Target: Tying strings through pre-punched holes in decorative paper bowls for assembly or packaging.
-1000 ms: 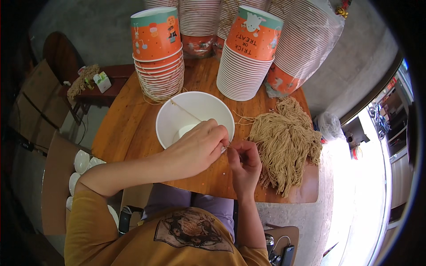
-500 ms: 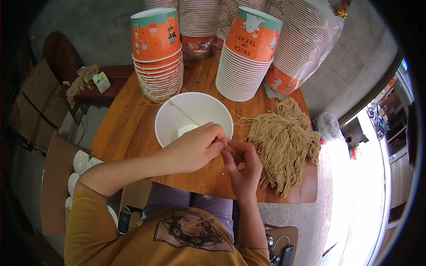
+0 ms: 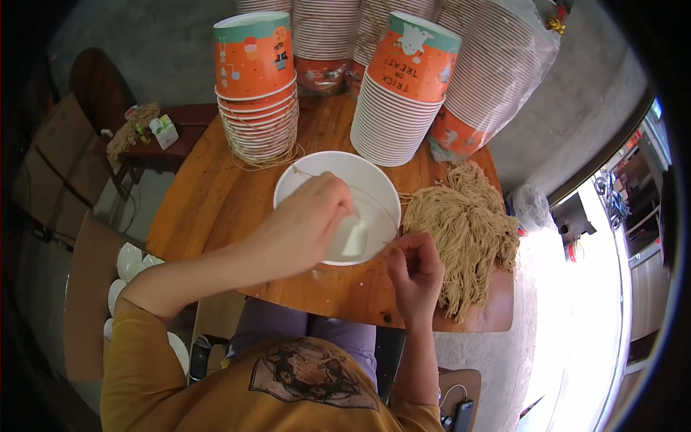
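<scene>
Both hands have moved apart since the earlier frame: the left hand (image 3: 306, 223) goes from the near rim to above the inside of the white bucket (image 3: 386, 198), the right hand (image 3: 417, 268) goes a little to the right, and the bucket is shifted to the right also. Left hand has its fingers bent and pointing down into the opening; its fingertips are hidden, so I cannot tell whether it grasps something. Right hand, just outside the near right rim, has thumb and forefinger pinched on a thin string (image 3: 301, 171). This string passes the far left rim, on the far side of the left hand, and a fine line of it curves inside the bucket toward the right hand. Bucket stands on the wooden table (image 3: 201, 216), directly under the left hand. Near the right hand, on its right, lies a tan yarn bundle (image 3: 461, 230). Farther away stand a left stack of orange buckets (image 3: 255, 61) and a right stack (image 3: 399, 115).
</scene>
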Action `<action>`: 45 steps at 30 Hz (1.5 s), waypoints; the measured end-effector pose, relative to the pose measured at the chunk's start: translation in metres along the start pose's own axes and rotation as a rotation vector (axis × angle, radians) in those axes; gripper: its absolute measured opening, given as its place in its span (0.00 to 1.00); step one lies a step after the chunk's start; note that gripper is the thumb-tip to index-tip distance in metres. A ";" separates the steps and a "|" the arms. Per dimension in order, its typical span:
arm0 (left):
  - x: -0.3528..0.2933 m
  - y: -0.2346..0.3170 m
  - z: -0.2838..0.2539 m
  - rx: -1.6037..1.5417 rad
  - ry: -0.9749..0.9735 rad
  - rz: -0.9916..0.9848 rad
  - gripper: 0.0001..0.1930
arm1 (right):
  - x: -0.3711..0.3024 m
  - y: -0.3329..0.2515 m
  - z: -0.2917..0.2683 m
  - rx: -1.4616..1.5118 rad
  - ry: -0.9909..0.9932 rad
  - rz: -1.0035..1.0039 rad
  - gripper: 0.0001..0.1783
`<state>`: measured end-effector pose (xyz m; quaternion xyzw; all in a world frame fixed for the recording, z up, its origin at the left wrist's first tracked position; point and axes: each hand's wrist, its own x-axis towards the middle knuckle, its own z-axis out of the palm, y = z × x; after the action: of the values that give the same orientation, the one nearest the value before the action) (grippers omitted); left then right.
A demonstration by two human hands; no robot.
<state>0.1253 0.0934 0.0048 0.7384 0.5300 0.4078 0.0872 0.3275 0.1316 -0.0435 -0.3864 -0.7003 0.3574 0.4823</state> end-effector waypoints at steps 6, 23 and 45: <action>-0.007 0.019 0.016 -0.099 -0.130 0.046 0.12 | 0.000 -0.016 0.012 0.318 -0.106 0.090 0.03; -0.009 0.022 -0.005 -0.008 -0.442 -0.148 0.14 | 0.003 -0.029 -0.029 -0.230 -0.269 -0.050 0.08; -0.036 0.013 -0.002 0.063 0.059 -0.077 0.07 | 0.032 -0.043 0.027 -0.244 -0.283 -0.308 0.04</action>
<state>0.1296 0.0567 -0.0045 0.7074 0.5729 0.4090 0.0640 0.2857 0.1370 -0.0005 -0.2766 -0.8496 0.2430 0.3776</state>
